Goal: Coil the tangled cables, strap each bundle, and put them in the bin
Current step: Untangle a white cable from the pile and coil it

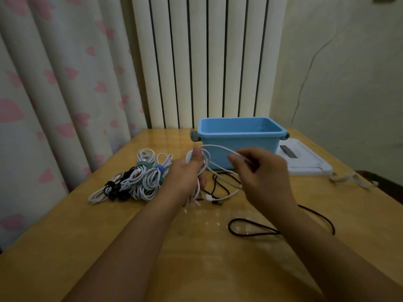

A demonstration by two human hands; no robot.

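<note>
At the far left a curtain (pixel 54 94) with pink hearts hangs down past the edge of the wooden table (pixel 152 247). On the table's left part lies a heap of coiled cable bundles (pixel 135 179), white and black, some cinched with grey-green and blue straps; where one bundle ends and the next begins is hard to make out. Just right of the heap, the left hand (pixel 185 175) grips several loops of a white cable (pixel 218 149), thumb pressed on top of them, the fingers curled round and mostly hidden behind the coil. A USB plug of this cable dangles just below the hand. The right hand (pixel 261 173) pinches the same white cable at its fingertips, which are motion-blurred; the grip itself is partly hidden by the back of the hand. Under and between the hands a loose black cable (pixel 250 231) trails over the table, partly covered by the right forearm. Behind the hands stands the blue bin (pixel 239 138), its floor only partly visible. To its right a white lid (pixel 305 162) lies flat, partly hidden behind the bin.
</note>
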